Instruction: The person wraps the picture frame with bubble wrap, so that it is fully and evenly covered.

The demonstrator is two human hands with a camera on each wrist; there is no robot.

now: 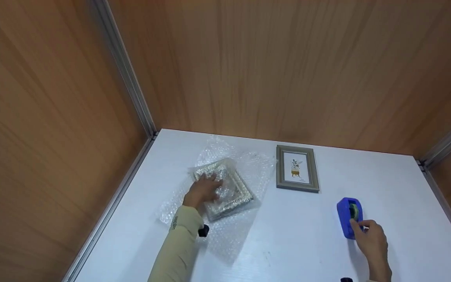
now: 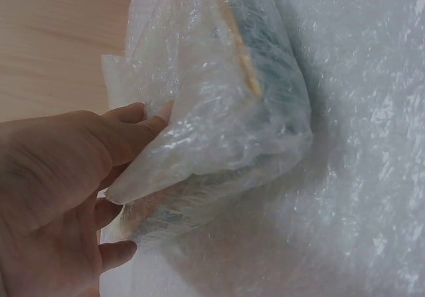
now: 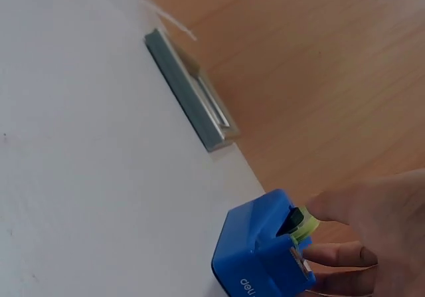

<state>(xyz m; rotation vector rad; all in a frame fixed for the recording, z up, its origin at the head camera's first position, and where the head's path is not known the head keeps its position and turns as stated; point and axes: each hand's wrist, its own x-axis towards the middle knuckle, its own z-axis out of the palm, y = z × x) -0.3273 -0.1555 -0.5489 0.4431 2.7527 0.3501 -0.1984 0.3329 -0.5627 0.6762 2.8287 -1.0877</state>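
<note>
A picture frame (image 1: 227, 184) lies under a folded layer of bubble wrap (image 1: 231, 239), turned at an angle on the white table. My left hand (image 1: 204, 190) rests on top of it, its fingers spread and pressing the wrap down. In the left wrist view, fingertips (image 2: 119, 254) touch the loose flap of the wrapped frame (image 2: 246, 111). Over on the right stands a blue tape dispenser (image 1: 345, 215). At its cutter end, the thumb and curled fingers of my right hand (image 1: 372, 239) hold the tape (image 3: 307, 225), though the exact pinch is partly hidden.
A second picture frame (image 1: 315, 172), grey with a plant picture, lies unwrapped between the bubble wrap and the dispenser, near the back edge. Wooden panels (image 1: 268, 78) enclose the table (image 1: 296, 239) at the back and sides, with metal rails (image 1: 125, 70) at the corners.
</note>
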